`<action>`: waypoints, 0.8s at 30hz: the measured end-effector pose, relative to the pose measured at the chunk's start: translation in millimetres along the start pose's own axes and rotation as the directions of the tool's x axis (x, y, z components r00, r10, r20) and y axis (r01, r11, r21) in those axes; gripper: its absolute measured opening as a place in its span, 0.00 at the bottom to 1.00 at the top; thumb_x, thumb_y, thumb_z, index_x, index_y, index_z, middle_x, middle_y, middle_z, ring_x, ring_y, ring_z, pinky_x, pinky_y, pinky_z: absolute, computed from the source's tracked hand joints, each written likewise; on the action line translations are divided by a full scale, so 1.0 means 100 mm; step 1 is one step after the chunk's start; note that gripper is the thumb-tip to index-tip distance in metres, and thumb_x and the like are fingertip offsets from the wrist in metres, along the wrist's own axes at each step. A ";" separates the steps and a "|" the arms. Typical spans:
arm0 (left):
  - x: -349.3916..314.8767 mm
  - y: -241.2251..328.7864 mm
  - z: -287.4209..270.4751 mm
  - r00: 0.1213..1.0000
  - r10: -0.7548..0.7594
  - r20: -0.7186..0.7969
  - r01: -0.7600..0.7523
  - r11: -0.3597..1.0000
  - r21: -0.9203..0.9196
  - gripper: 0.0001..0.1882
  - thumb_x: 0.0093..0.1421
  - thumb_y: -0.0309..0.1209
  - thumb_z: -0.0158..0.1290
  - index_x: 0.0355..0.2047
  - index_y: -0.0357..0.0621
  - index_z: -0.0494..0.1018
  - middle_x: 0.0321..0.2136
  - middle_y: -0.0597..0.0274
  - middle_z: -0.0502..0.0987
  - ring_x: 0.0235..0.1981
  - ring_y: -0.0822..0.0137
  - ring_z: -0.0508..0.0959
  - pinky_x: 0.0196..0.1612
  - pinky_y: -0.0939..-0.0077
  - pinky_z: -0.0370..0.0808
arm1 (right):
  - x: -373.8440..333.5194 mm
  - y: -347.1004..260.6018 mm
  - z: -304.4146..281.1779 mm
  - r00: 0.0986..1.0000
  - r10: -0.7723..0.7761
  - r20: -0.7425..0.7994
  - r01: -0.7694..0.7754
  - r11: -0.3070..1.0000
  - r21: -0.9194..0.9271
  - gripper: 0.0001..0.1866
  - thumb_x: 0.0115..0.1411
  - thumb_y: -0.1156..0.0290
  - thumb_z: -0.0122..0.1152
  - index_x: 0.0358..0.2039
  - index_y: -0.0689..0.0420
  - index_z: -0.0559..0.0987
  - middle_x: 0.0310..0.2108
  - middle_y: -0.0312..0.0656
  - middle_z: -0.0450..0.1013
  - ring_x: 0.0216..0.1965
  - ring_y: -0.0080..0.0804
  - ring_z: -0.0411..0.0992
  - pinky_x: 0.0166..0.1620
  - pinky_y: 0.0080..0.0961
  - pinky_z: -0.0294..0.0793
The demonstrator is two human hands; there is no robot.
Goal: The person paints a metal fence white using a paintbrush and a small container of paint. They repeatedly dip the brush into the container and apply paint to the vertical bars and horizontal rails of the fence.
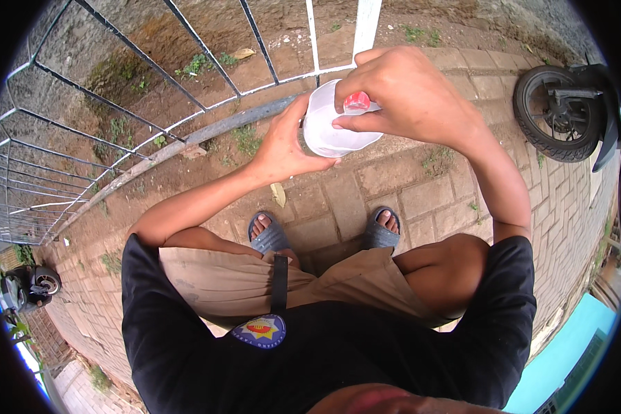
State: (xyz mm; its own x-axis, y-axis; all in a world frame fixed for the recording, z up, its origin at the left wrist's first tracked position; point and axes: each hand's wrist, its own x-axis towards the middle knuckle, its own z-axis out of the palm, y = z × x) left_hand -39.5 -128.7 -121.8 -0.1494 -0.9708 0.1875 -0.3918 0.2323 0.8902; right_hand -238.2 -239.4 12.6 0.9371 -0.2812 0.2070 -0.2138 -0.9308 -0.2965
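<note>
A white plastic cup [326, 135] is tipped so that I look into its mouth. My left hand [287, 143] is closed round the cup's left side, with the thumb along the far side and fingers beneath. My right hand [415, 95] reaches over the cup's right rim, its fingers bent in a pinch. Between those fingers shows a small red-and-white thing [356, 102], partly hidden; its kind cannot be made out. The thumb of this hand lies over the cup's mouth. What the cup holds, if anything, I cannot tell.
A black-and-white metal fence [207, 107] curves along the far left, with bare soil at its foot. Paving bricks [421, 203] lie under my sandalled feet. A motorcycle wheel [557, 114] stands at the far right, another motorcycle [29, 286] at the left edge.
</note>
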 end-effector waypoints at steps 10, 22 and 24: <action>0.00 -0.02 0.02 1.000 -0.009 -0.014 0.008 0.999 -0.050 0.52 0.40 0.38 0.74 0.64 0.37 0.62 0.54 0.46 0.75 0.57 0.52 0.76 0.60 0.59 0.72 | -0.06 0.03 -0.18 0.982 0.052 -0.184 -0.028 0.991 0.132 0.10 0.51 0.66 0.77 0.28 0.57 0.85 0.22 0.41 0.77 0.25 0.34 0.77 0.29 0.27 0.73; 0.04 -0.02 -0.01 0.997 -0.064 -0.048 0.062 0.997 -0.041 0.51 0.40 0.40 0.75 0.62 0.36 0.62 0.53 0.45 0.74 0.57 0.51 0.75 0.60 0.57 0.71 | -0.12 -0.05 -0.17 0.926 0.334 -0.179 -0.136 0.734 0.665 0.09 0.55 0.73 0.77 0.29 0.62 0.83 0.26 0.36 0.79 0.28 0.20 0.77 0.31 0.17 0.74; 0.04 0.00 -0.02 0.997 -0.060 -0.049 0.059 0.998 -0.022 0.52 0.40 0.39 0.75 0.63 0.36 0.62 0.53 0.44 0.74 0.58 0.50 0.75 0.61 0.57 0.71 | -0.14 -0.08 -0.21 0.912 0.368 -0.180 -0.154 0.715 0.682 0.09 0.55 0.73 0.77 0.29 0.62 0.83 0.25 0.36 0.79 0.28 0.19 0.77 0.32 0.17 0.74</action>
State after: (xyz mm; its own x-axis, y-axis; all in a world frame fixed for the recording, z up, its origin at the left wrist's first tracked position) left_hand -38.1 -132.4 -120.6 -0.0810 -0.9847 0.1543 -0.3800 0.1736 0.9085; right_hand -255.6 -232.5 31.9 0.7267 -0.6410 0.2473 -0.1090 -0.4630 -0.8796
